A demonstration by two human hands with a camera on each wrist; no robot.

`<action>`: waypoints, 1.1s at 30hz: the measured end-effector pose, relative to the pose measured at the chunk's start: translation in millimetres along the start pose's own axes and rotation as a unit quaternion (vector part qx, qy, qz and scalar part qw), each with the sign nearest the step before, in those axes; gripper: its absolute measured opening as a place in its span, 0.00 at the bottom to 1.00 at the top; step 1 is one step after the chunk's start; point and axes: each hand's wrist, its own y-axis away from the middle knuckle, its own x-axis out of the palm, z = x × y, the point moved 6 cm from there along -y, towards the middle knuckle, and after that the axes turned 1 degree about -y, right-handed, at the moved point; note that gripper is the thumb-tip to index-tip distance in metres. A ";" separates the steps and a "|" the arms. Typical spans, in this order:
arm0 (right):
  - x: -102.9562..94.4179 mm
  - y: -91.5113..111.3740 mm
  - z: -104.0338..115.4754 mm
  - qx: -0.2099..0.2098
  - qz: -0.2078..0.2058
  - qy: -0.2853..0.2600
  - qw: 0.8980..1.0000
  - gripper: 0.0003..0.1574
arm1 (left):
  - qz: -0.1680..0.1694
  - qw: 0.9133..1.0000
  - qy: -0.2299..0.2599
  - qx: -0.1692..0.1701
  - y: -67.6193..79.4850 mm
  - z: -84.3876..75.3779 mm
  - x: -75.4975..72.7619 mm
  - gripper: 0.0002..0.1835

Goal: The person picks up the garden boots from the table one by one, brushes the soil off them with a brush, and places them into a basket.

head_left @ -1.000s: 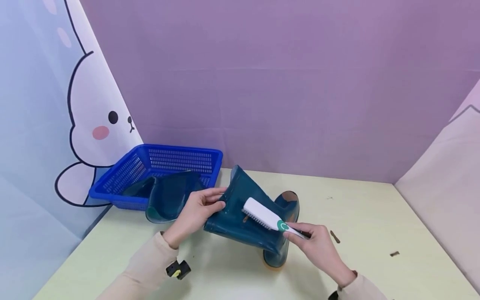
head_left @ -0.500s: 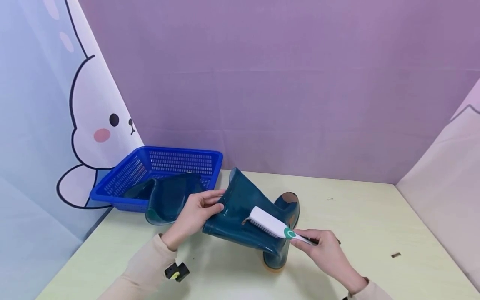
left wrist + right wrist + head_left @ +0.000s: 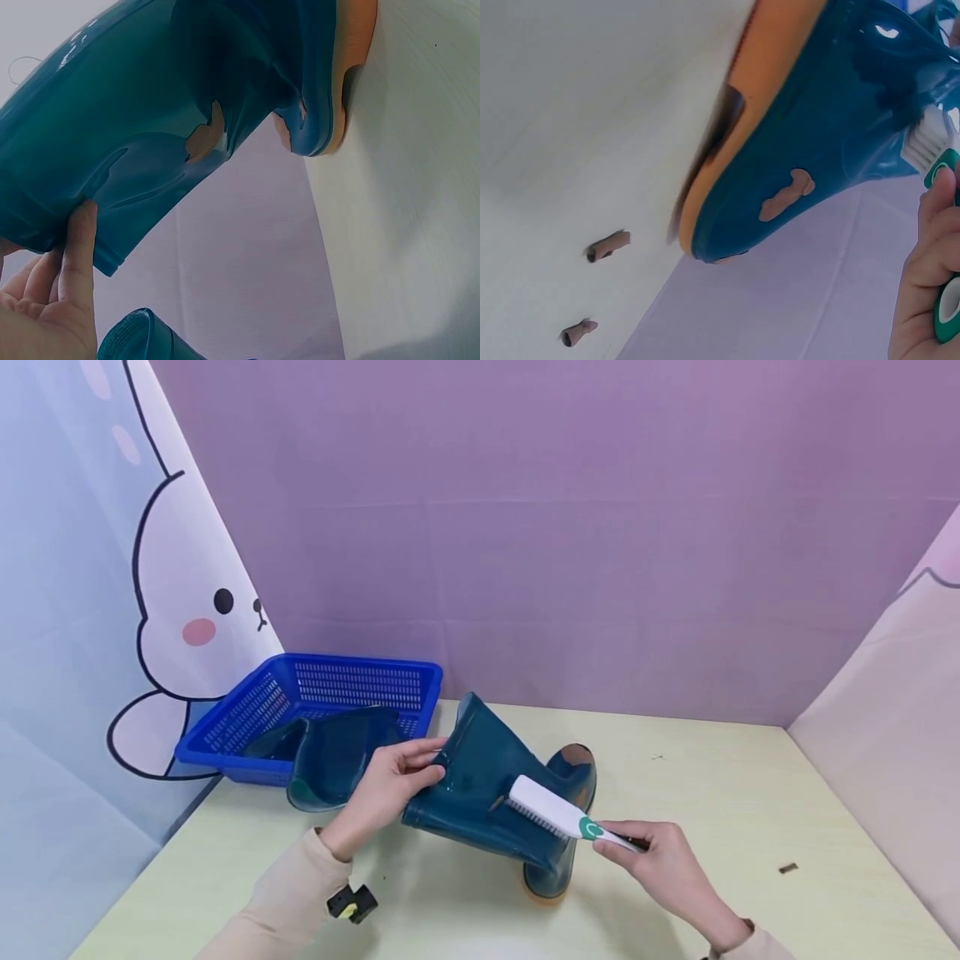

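Observation:
A dark green rubber boot (image 3: 491, 760) leans over the table, its sole (image 3: 705, 180) orange in the right wrist view. My left hand (image 3: 390, 785) pinches the boot's top rim between thumb and fingers. In my right hand (image 3: 667, 868) is a white scrubbing brush (image 3: 543, 802) with a green mark, gripped by its handle. Its bristles (image 3: 930, 139) lie against the boot's shaft. Just past the brush head, a small brown strip (image 3: 497, 802) sits on the shaft. More brown shows as a patch (image 3: 577, 755) on the toe and another patch (image 3: 786, 195) in the right wrist view.
A blue plastic basket (image 3: 360, 664) stands at the back left, with a second green boot (image 3: 333, 764) leaning out over its front rim. Loose brown scraps lie on the table, one scrap (image 3: 787, 867) at the right. A purple cloth (image 3: 600, 568) hangs behind the table.
The brush and my right hand have moved right and slightly down along the boot's shaft. My left hand and the boot have barely shifted. A scrap beside the right hand is now hidden.

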 end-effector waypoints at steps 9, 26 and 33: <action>10.8 -4.5 9.8 0.003 -0.004 -0.062 0.998 0.16 | 0.001 1.000 -0.002 0.003 0.4 -1.6 0.5 0.21; 4.1 4.4 2.9 -0.011 0.002 0.013 1.000 0.16 | 0.009 1.000 0.005 0.002 -0.9 2.2 0.3 0.22; -11.2 12.5 -10.3 0.031 0.000 0.034 0.999 0.16 | 0.011 1.000 0.010 0.002 0.4 1.9 0.2 0.22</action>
